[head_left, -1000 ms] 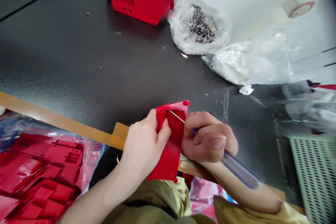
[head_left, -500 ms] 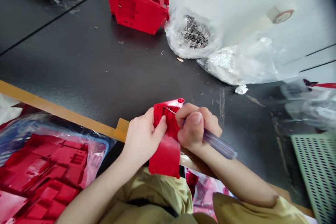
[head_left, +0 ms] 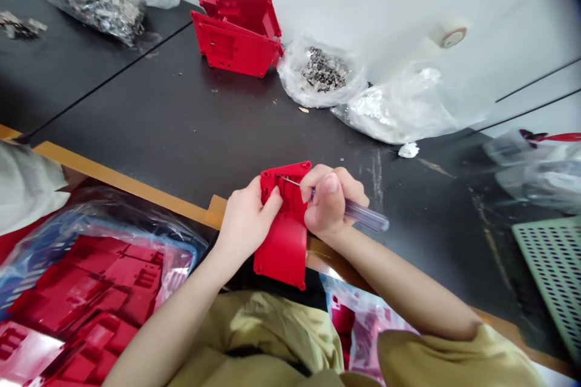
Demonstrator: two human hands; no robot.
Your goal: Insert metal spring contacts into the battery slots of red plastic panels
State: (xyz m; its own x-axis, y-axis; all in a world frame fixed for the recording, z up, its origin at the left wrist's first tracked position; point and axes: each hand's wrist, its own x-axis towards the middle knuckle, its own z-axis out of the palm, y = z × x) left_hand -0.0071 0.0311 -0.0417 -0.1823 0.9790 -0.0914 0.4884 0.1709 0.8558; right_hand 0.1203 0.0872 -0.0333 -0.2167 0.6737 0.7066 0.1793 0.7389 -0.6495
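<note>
A red plastic cover (head_left: 284, 251) with corner posts and a recessed compartment is held at the table's front edge. My left hand (head_left: 247, 211) grips its left side, with the thumb pressed on the inner face. Closed around a screwdriver (head_left: 367, 216) with a clear purplish handle, my right hand (head_left: 333, 199) is over the cover's right side. The screwdriver's thin metal shaft reaches left into the upper part of the compartment. Small metal pieces seem to sit near its tip, too small to make out.
Several red covers stand together (head_left: 240, 42) at the back. Beside them are an open bag of small metal pieces (head_left: 324, 69) and a clear plastic bag (head_left: 399, 112). A blue basket (head_left: 195, 254) of red parts is at lower left, a green perforated basket (head_left: 551, 272) at right.
The screwdriver's handle has swung up, so the shaft now lies flatter, and its tip has shifted slightly left within the compartment. The camera view has shifted too. Both hands keep their grip.
</note>
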